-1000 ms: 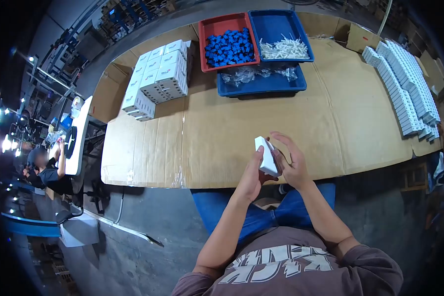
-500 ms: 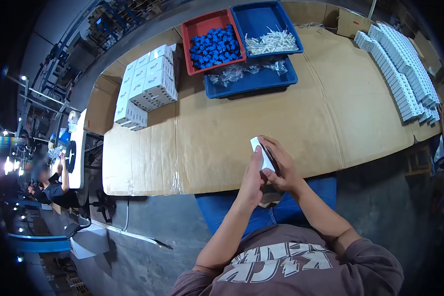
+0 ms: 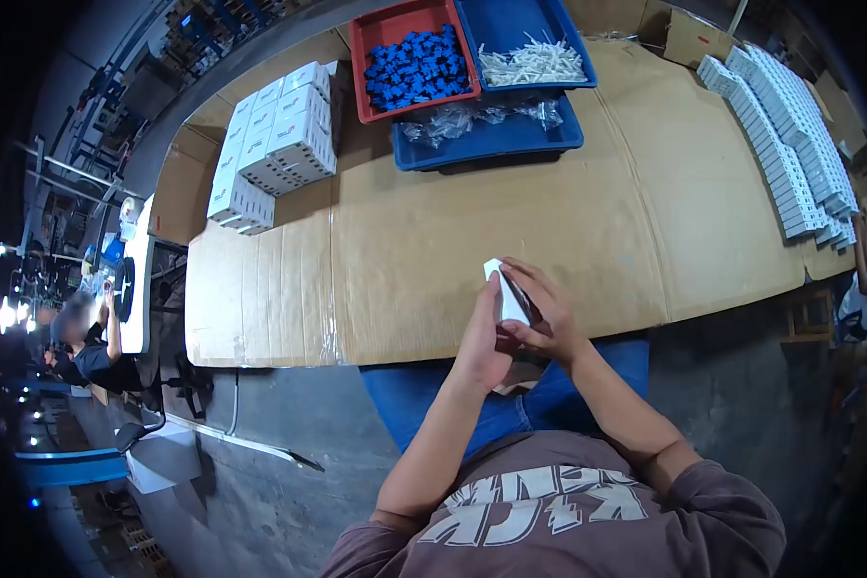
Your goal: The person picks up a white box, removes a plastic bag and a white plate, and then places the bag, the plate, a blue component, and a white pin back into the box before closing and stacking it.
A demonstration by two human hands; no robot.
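Between my two hands is a small white box (image 3: 512,301), held above the front edge of the cardboard-covered table (image 3: 424,250). My left hand (image 3: 482,337) presses along the box's left side, with its fingers closed against it. My right hand (image 3: 546,313) wraps the right side, the fingers curled over the far end and the thumb across the near part. The palms and fingers hide much of the box's sides, so I cannot make out whether its end is open.
A red tray (image 3: 358,72) holds blue parts; a blue tray (image 3: 467,34) holds white parts. Another blue tray (image 3: 491,161) holds clear plastic bags. White boxes (image 3: 279,144) are stacked at left, and rows of small white boxes (image 3: 785,144) at right. A person (image 3: 101,337) sits far left.
The box has turned slightly in my hands, and my left thumb has slid up toward its far end. The whole view has shifted a little.
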